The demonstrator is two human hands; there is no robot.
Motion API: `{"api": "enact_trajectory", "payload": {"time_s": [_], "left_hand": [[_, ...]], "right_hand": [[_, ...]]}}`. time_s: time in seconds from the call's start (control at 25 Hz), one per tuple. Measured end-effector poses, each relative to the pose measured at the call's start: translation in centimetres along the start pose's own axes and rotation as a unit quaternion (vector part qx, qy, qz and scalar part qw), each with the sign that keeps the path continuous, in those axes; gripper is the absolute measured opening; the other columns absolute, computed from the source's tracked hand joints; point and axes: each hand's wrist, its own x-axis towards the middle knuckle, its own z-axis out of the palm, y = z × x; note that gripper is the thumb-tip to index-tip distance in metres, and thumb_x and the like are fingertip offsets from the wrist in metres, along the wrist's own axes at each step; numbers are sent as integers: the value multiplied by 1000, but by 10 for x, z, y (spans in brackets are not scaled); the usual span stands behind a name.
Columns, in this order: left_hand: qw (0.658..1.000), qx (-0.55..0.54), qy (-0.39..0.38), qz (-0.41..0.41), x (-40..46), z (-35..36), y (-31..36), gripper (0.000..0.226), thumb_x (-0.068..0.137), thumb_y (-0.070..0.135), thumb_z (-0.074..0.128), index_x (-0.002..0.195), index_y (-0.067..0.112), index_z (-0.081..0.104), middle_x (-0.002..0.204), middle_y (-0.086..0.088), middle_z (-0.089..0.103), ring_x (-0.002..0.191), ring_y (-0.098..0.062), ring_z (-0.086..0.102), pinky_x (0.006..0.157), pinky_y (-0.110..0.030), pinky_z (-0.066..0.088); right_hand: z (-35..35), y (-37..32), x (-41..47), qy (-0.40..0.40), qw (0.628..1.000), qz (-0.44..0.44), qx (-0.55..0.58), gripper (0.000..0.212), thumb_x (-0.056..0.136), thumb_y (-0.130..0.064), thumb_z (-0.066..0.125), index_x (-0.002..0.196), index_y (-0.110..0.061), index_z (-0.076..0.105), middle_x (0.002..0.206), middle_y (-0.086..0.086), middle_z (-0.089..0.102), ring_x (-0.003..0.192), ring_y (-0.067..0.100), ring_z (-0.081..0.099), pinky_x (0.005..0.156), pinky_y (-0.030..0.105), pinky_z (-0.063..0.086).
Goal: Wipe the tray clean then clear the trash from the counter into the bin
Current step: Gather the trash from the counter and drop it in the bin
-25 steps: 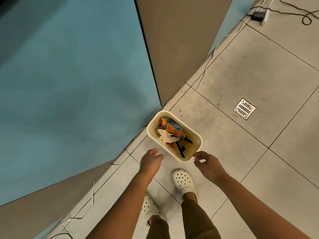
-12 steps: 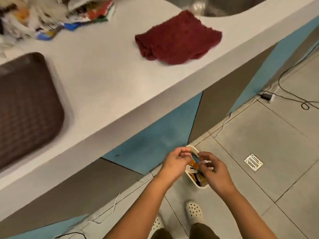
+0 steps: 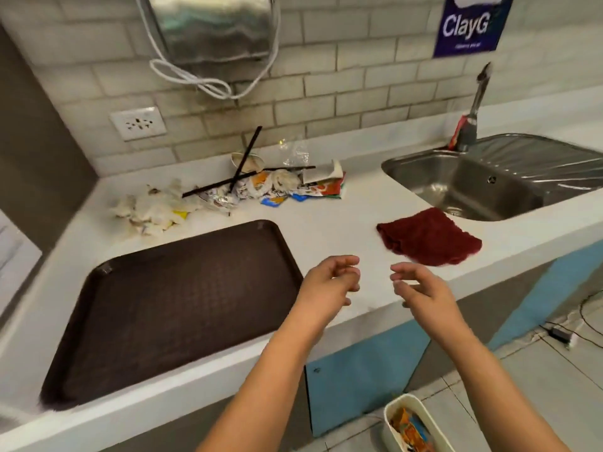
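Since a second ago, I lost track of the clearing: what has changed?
Both hands came up from the bin on the floor to above the counter, left hand and right hand holding nothing. The bin keeps its wrappers; the red cloth and tray lie as half a second ago.

Left of the hands lies a dark brown tray with a fine woven texture. Beyond the right hand sits a deep red cloth. The tabletop is white. Farther off, the trash mixes white paper, black straws and orange-blue wrappers.
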Motion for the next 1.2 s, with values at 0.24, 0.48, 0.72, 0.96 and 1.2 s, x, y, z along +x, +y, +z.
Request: {"api": "enact_trajectory", "payload": {"time_s": [0.24, 0.48, 0.72, 0.96, 1.2], "left_hand": [[994, -24, 106, -13, 16, -65, 14, 20, 92, 11, 51, 107, 18, 61, 90, 3, 61, 81, -11, 59, 70, -23, 48], [987, -14, 158, -24, 71, -99, 11, 18, 91, 12, 52, 104, 22, 61, 94, 3, 62, 81, -10, 59, 63, -20, 47], [950, 163, 268, -4, 152, -131, 6, 21, 91, 17, 54, 112, 18, 61, 99, 5, 60, 87, -8, 57, 70, -14, 43], [901, 300, 311, -40, 239, -184, 6, 31, 90, 19, 55, 120, 16, 57, 130, -8, 50, 114, -23, 53, 95, -25, 39], [856, 393, 334, -43, 287, -248, 0, 39, 91, 14, 51, 130, 11, 52, 136, -13, 48, 116, -28, 53, 97, -29, 41]], "right_hand": [[41, -25, 33, -50, 998, -2, -40, 21, 86, -7, 57, 96, -24, 62, 95, -10, 60, 74, 9, 55, 56, 9, 42], [54, -30, 96, -66, 995, -19, -78, 20, 87, -7, 56, 97, -23, 61, 95, -15, 58, 75, 6, 54, 60, 15, 42], [59, -23, 194, -83, 984, -57, -148, 21, 87, -8, 57, 103, -22, 59, 106, -5, 56, 93, 17, 52, 77, 24, 37], [74, -23, 294, -89, 961, -99, -241, 25, 87, -12, 57, 112, -15, 61, 111, 5, 57, 92, 19, 51, 79, 27, 39], [96, -25, 374, -113, 915, -119, -369, 40, 85, -18, 57, 126, -20, 53, 142, 5, 36, 128, 31, 29, 100, 37, 35]]}}
